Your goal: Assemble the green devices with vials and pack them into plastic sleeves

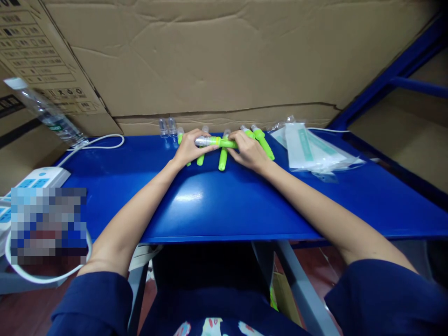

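A slim lime-green tube with a clear cap (210, 141) is held sideways above the table, spanning both hands. My left hand (189, 148) closes on its clear end, thumb along the near side. Around the green end are the fingers of my right hand (247, 149). Beneath and behind the hands lie several similar tubes, among them one green tube (223, 159) between the hands and another green tube (263, 142) just right of my right hand. The left hand partly hides others. Two loose clear caps (168, 127) stand at the back, left of my left hand.
Clear plastic bags with white and green sheets (308, 147) lie at the right on the blue table (210, 210). A water bottle (49, 114) leans at the left, near a white power strip (38, 182) with its cable. Cardboard (210, 60) walls the back.
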Available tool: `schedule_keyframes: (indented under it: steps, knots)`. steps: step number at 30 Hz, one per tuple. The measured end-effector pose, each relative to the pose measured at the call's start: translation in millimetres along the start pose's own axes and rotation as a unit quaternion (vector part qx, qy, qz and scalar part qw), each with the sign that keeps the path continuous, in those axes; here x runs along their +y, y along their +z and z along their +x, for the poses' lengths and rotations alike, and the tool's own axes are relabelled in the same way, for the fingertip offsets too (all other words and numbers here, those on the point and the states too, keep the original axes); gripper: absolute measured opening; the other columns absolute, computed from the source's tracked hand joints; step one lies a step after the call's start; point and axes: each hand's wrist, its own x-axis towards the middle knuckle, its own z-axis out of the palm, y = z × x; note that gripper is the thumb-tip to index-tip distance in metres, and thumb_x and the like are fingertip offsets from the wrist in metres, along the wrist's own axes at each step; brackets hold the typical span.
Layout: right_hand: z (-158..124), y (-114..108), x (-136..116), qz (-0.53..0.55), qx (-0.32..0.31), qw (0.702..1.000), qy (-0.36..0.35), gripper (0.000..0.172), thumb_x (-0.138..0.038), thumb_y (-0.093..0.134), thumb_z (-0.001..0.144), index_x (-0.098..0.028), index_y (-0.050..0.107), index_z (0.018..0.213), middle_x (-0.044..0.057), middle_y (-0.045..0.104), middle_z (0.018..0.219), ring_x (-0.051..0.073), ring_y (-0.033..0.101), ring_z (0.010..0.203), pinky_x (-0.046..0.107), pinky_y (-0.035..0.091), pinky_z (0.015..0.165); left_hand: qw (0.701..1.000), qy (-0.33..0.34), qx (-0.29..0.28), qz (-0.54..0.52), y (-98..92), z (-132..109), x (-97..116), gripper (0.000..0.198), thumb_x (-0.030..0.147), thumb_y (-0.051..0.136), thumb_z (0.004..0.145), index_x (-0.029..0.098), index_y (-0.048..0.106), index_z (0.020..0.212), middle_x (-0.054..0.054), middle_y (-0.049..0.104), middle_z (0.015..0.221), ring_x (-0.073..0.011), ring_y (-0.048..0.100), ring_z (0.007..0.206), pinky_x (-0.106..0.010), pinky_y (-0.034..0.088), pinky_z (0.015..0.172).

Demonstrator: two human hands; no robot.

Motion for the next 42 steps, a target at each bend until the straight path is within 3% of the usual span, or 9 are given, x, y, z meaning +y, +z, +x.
schedule_keyframes:
  steps: [4, 10, 13, 18, 23, 27, 31, 39, 42]
  knots:
    - [1.3, -2.3, -3.8, -0.040, 0.020, 0.999, 0.010, 0.036, -0.028, 0.043, 0.097, -0.014, 0.061, 0.126, 0.019, 0.069, 0.117, 0.035, 0.063, 0.108, 0.053, 0.045, 0.096, 1.000, 0.004, 0.019, -0.005, -0.1, 0.0, 2.7, 0.047, 0.059, 0.080, 0.076, 0.019, 0.074, 0.099, -0.007, 0.076, 0.097, -0.0228, 0.071, 0.088, -0.036, 0.054, 0.084]
    - [0.4, -11.5, -10.1, -0.074, 0.039, 0.996, 0.029, 0.043, -0.036, 0.038, 0.103, -0.018, 0.062, 0.133, 0.018, 0.065, 0.127, 0.035, 0.060, 0.111, 0.051, 0.044, 0.095, 0.999, 0.019, 0.037, 0.006, -1.2, 0.1, 3.9, 0.045, 0.057, 0.080, 0.078, 0.020, 0.073, 0.103, -0.008, 0.075, 0.101, -0.0235, 0.070, 0.096, -0.038, 0.053, 0.092]
    - [-0.2, -9.2, -8.7, -0.068, 0.037, 0.996, 0.034, 0.045, -0.038, 0.037, 0.103, -0.017, 0.061, 0.134, 0.018, 0.066, 0.122, 0.034, 0.063, 0.108, 0.048, 0.046, 0.093, 0.998, 0.039, 0.053, 0.013, -0.6, 0.0, 2.0, 0.049, 0.060, 0.078, 0.078, 0.020, 0.072, 0.106, -0.009, 0.074, 0.104, -0.0243, 0.070, 0.101, -0.039, 0.053, 0.095]
    - [-1.8, 0.1, -2.8, -0.042, 0.049, 0.998, 0.014, 0.050, -0.038, 0.035, 0.103, -0.010, 0.053, 0.139, 0.021, 0.069, 0.121, 0.033, 0.067, 0.103, 0.042, 0.051, 0.081, 0.994, 0.075, 0.068, 0.044, 0.9, 0.3, -4.1, 0.059, 0.067, 0.076, 0.075, 0.020, 0.072, 0.110, -0.011, 0.069, 0.110, -0.0256, 0.068, 0.106, -0.040, 0.054, 0.095]
    - [-3.2, 1.8, -1.2, -0.051, 0.024, 0.998, 0.019, 0.050, -0.039, 0.023, 0.107, -0.013, 0.052, 0.138, 0.016, 0.075, 0.101, 0.029, 0.071, 0.088, 0.035, 0.047, 0.069, 0.991, 0.098, 0.057, 0.076, -1.0, -0.6, -0.7, 0.064, 0.068, 0.081, 0.067, 0.018, 0.072, 0.106, -0.013, 0.068, 0.112, -0.0275, 0.068, 0.106, -0.041, 0.056, 0.090]
    - [-2.9, 2.9, 1.4, -0.043, 0.032, 0.999, 0.011, 0.050, -0.040, 0.022, 0.107, -0.015, 0.054, 0.135, 0.013, 0.076, 0.097, 0.028, 0.071, 0.083, 0.034, 0.046, 0.066, 0.992, 0.081, 0.038, 0.088, -1.4, -3.2, 5.2, 0.055, 0.062, 0.081, 0.073, 0.017, 0.072, 0.103, -0.010, 0.071, 0.101, -0.0244, 0.070, 0.094, -0.038, 0.055, 0.086]
    - [-2.2, 5.4, 3.2, -0.026, 0.046, 0.999, 0.009, 0.049, -0.044, 0.026, 0.107, -0.015, 0.055, 0.133, 0.016, 0.075, 0.109, 0.029, 0.070, 0.087, 0.038, 0.048, 0.069, 0.993, 0.054, 0.029, 0.099, 1.5, -6.1, 4.2, 0.050, 0.060, 0.083, 0.072, 0.016, 0.071, 0.093, -0.008, 0.071, 0.091, -0.0218, 0.069, 0.081, -0.035, 0.054, 0.078]
    - [2.9, 2.2, 6.8, -0.060, 0.065, 0.995, -0.054, 0.050, -0.050, 0.036, 0.104, -0.012, 0.056, 0.129, 0.019, 0.071, 0.117, 0.033, 0.067, 0.102, 0.046, 0.048, 0.088, 0.994, -0.014, 0.082, 0.078, 3.2, -3.5, -9.1, 0.046, 0.059, 0.084, 0.069, 0.018, 0.068, 0.079, -0.004, 0.070, 0.079, -0.0184, 0.064, 0.072, -0.031, 0.048, 0.070]
    - [3.9, 0.8, 12.7, -0.093, 0.085, 0.991, -0.044, 0.047, -0.047, 0.040, 0.104, -0.011, 0.056, 0.130, 0.021, 0.068, 0.118, 0.036, 0.062, 0.110, 0.050, 0.045, 0.092, 0.991, -0.051, 0.112, 0.060, -1.2, -2.3, -14.4, 0.045, 0.060, 0.082, 0.070, 0.018, 0.068, 0.075, -0.003, 0.070, 0.076, -0.0172, 0.063, 0.070, -0.030, 0.048, 0.070]
